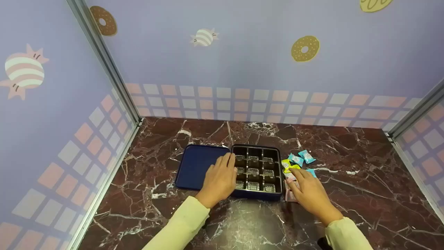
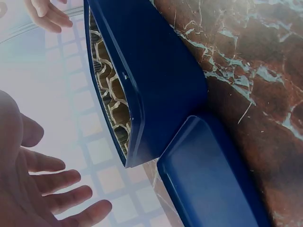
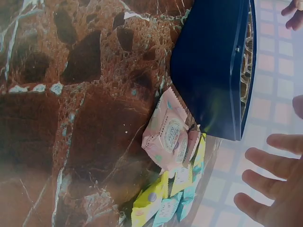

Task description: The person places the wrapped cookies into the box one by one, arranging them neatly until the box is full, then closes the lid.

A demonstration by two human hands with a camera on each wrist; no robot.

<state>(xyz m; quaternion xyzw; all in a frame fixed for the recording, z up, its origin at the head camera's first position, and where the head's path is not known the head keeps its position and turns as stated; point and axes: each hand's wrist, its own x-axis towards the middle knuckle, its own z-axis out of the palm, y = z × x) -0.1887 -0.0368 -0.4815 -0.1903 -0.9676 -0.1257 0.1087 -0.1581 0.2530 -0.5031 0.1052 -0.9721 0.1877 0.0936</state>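
Note:
A dark blue box (image 1: 256,196) stands on the table, with a divided tray of bare compartments inside. Its flat blue lid (image 1: 197,166) lies against the left side. My left hand (image 1: 219,178) hovers over the seam between lid and box, fingers relaxed and holding nothing, as the left wrist view confirms. To the right of the box is a small pile of wrapped sweets: pink packets (image 3: 168,132), yellow ones (image 3: 149,201) and light blue ones (image 1: 307,156). Above this pile hangs my right hand (image 1: 310,191), fingers loosely spread; in the right wrist view they are apart from the packets.
The tabletop (image 1: 159,215) is dark red marble pattern with white veins. Purple panels (image 1: 242,62) printed with sweets, doughnuts and tiles rise behind and at both sides. Metal strips (image 1: 111,66) run along the panel corners.

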